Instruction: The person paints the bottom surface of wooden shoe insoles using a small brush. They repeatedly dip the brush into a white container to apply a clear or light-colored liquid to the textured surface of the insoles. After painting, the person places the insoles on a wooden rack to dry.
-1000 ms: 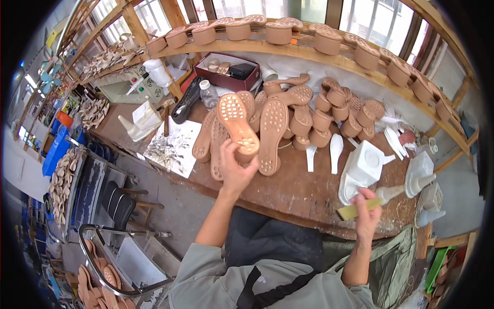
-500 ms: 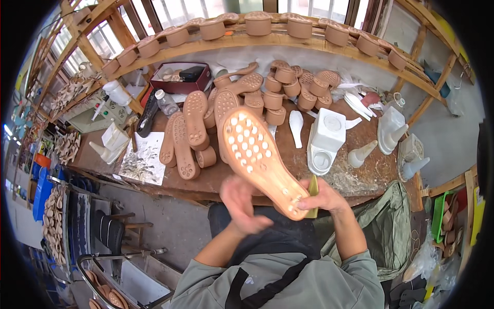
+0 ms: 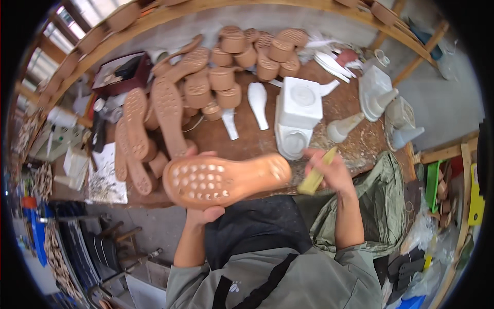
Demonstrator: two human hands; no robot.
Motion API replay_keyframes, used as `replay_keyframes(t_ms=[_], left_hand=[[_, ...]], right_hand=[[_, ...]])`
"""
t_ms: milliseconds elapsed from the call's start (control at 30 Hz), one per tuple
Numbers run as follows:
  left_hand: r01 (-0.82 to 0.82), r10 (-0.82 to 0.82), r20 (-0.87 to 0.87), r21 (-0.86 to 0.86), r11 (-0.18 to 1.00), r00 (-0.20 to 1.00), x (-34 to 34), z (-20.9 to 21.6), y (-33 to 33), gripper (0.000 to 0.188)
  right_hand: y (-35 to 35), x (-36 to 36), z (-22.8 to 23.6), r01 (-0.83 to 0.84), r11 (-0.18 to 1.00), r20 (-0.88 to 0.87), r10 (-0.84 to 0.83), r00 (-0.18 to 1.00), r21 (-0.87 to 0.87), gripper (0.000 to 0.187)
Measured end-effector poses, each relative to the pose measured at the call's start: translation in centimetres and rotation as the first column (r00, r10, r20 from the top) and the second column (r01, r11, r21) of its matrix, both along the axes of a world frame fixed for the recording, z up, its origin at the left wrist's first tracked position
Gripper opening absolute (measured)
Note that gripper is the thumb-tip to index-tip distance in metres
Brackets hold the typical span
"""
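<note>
My left hand (image 3: 202, 215) is wrapped round the broad forefoot end of a tan shoe sole (image 3: 229, 180). The sole lies almost level across my front, its narrow heel end pointing right and rows of round dimples facing up. Between the fingers of my right hand (image 3: 337, 176) is a flat yellow-green strip (image 3: 317, 172), held just off the sole's heel end. Its material cannot be made out. Beyond the hands, a white block-shaped holder (image 3: 302, 103) with a round recess stands on the brown workbench (image 3: 226, 147), beside a white insole-shaped piece (image 3: 258, 103).
Several tan soles (image 3: 136, 123) lean in a pile at the left, and chunky heeled soles (image 3: 231, 44) are stacked behind. White nozzle cones (image 3: 343, 127) stand at the right, above a green cloth bag (image 3: 383, 206). A dark red box (image 3: 122, 77) sits back left.
The sole has swung from steep to nearly level and moved left. My left hand has taken its forefoot end; my right hand has let go of its heel end but keeps the strip. The view has shifted.
</note>
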State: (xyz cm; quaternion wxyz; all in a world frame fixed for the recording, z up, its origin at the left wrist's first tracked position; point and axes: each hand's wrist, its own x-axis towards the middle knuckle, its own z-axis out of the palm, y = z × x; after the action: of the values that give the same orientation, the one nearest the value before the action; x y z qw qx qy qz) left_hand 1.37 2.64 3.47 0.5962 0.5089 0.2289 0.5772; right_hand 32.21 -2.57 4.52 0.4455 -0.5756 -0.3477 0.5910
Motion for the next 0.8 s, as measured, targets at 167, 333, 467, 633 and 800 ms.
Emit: replay_keyframes(t_ms=[167, 333, 467, 633, 800], left_hand=[[-0.352, 0.426, -0.296, 0.272, 0.896, 0.855, 3.0, -6.0, -0.2, 0.126], [-0.148, 0.326, -0.599, 0.326, 0.934, 0.732, 1.9, -5.9, -0.8, 0.122], [0.0, 0.15, -0.637, 0.229, 0.974, 0.756, 0.7, -5.5, -0.7, 0.122], [-0.125, 0.13, -0.308, 0.035, 0.992, 0.942, 2.1, -5.2, -1.8, 0.131], [-0.172, 0.164, -0.387, 0.015, 0.985, 0.907, 1.7, -5.3, -2.3, 0.129]], right_hand=[[1.3, 1.2, -3.6, 0.404, 0.872, -0.034, -0.411, 0.911, 0.274, 0.024], [1.4, -0.1, -4.5, 0.302, 0.887, 0.224, -0.392, 0.892, 0.349, 0.018], [1.8, -0.4, -4.9, 0.144, 0.889, 0.509, -0.373, 0.776, 0.434, 0.015], [2.2, -0.9, -5.5, 0.153, 0.881, 0.498, -0.388, 0.775, 0.449, 0.014], [2.2, -1.1, -5.6, 0.154, 0.886, 0.505, -0.384, 0.773, 0.438, 0.014]])
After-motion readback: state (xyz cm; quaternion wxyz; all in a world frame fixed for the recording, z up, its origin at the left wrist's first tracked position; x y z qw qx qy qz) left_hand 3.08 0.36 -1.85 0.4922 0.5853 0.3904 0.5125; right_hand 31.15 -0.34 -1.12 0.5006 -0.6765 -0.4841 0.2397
